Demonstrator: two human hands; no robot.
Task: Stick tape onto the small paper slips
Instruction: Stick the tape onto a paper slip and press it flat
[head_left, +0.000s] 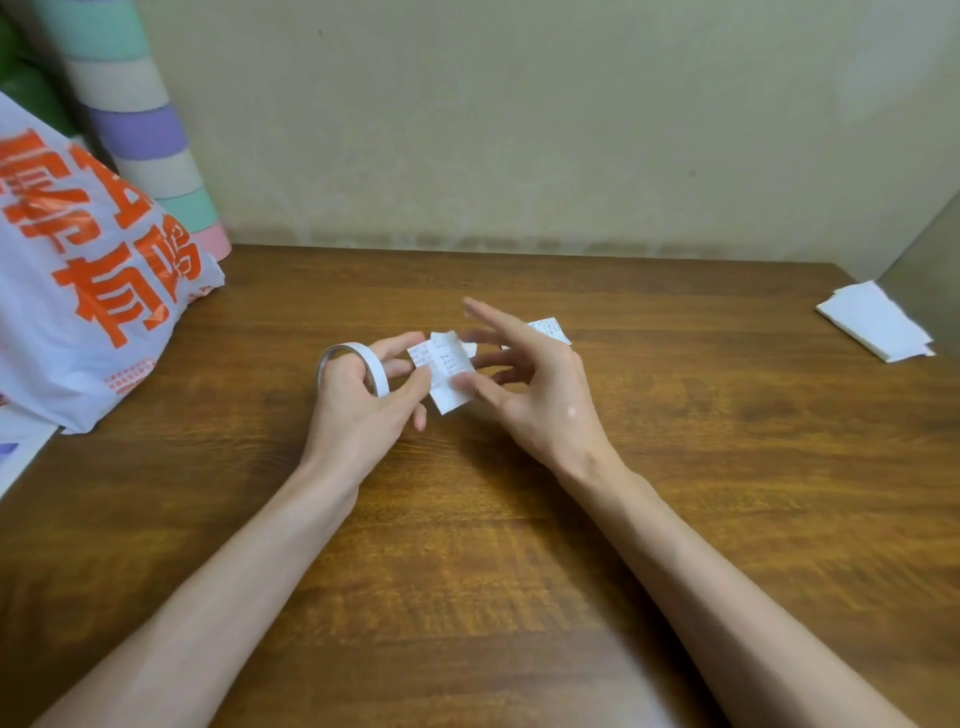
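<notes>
Forearms (218, 597) low: your left hand (363, 405) pinches the slip (449, 374) (tape roll (375, 366) hooked over its fingers); your right hand (535, 395), fingers splayed, thumbs it. Smooth tape outward, avoiding creases.

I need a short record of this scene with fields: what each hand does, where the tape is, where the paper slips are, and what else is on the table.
left hand: pinches the printed slip; the tape roll is looped over its fingers
right hand: thumb touches the same slip, fingers spread straight
other slip: lies on the table, behind the right hand
paper stack: white, at the far right edge
plastic bag: at the left, white with orange print
tape on slip: cannot tell
</notes>
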